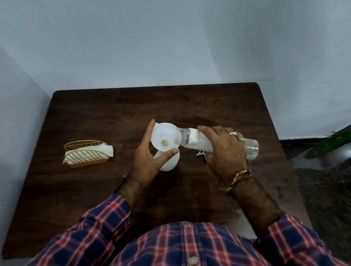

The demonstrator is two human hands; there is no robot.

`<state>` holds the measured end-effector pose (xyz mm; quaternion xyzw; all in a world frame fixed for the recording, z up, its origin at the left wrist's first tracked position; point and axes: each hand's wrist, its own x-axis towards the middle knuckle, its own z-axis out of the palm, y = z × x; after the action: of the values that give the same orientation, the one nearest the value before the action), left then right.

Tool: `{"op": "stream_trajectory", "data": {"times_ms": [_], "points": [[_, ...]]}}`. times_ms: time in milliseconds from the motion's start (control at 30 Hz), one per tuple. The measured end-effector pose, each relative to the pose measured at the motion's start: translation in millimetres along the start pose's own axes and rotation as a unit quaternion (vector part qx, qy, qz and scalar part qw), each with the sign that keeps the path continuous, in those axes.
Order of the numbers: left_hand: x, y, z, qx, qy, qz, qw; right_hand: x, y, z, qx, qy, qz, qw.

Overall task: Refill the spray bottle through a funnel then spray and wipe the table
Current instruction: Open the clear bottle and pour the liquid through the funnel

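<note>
Right now the largest thing in front of the person is the dark brown wooden table with rounded corners point(95, 189), pushed into a corner of pale grey-blue walls point(187, 30), with dark polished stone floor point(335, 187) showing at the right. On that floor, well apart from the table, stands a green plastic bottle with a lime cap point(337, 141).

Over the middle of the table the person's right hand point(225, 150) grips a clear plastic cylindrical bottle point(194, 138), fingers curled over its body, a ring on one finger and beaded threads at the wrist. It is tipped almost level, its threaded open mouth pointing left into a white plastic funnel point(162, 135). A cloudy white patch shows inside the bottle near the neck.

The left hand point(146, 162) holds the funnel, thumb up along its far-left rim and a finger curled across its near edge. Below the funnel sits a white translucent spray bottle body point(170, 162), partly hidden by that hand.

Just under the right hand a small white-and-black piece point(201, 154) lies on the wood; I cannot tell what it is.

Toward the left stands a gold wire napkin holder with white paper napkins point(87, 153).
</note>
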<state>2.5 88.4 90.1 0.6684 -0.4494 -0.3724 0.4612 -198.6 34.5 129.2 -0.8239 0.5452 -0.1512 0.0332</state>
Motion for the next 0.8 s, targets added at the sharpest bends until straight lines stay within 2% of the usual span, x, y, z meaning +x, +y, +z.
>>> {"op": "stream_trajectory", "data": {"times_ms": [800], "points": [[0.3, 1.4, -1.1, 0.015, -0.005, 0.015, 1.0, 1.8, -1.3, -0.7, -0.003, 0.001, -0.002, 1.0]]}}
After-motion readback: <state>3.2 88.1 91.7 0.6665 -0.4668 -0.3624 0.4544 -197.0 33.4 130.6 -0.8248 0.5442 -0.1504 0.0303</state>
